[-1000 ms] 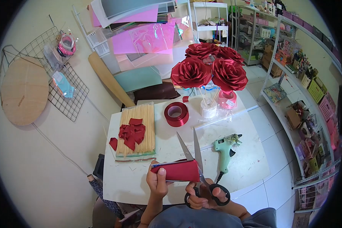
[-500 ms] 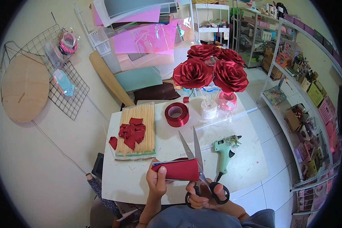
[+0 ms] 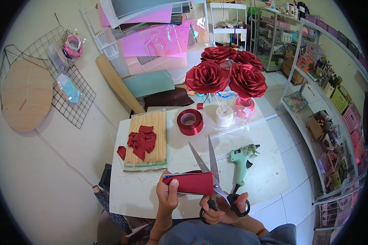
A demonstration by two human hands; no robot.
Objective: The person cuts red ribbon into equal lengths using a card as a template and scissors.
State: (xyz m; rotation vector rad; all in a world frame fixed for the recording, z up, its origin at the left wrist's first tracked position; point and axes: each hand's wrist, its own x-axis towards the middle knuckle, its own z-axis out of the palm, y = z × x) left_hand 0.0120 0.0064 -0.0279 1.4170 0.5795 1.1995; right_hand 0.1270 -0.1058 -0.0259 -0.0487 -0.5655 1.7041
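Observation:
My left hand [image 3: 167, 194] grips a flat piece wrapped in red ribbon [image 3: 194, 183], thumb on top. A pair of scissors [image 3: 215, 171] is in my right hand [image 3: 218, 210], fingers in the black handles, blades spread and pointing away from me, by the right end of the red ribbon. Beyond my hands stands a roll of red ribbon [image 3: 198, 124]. Cut red pieces [image 3: 142, 143] lie on a bundle of wooden sticks [image 3: 159, 139] at the left. A green glue gun [image 3: 240, 167] rests to the right of the blades.
Red ribbon roses [image 3: 248, 81] on sticks stand in a white holder [image 3: 224, 119] at the back of the white table [image 3: 131, 196]. Beside it is a pink tape roll [image 3: 245, 109]. Shelves [image 3: 310, 134] line the right side; a wire grid [image 3: 75, 100] is on the left wall.
The scissor blades have spread slightly wider, and the right handle has shifted a little to the right with my thumb. My left hand has barely moved.

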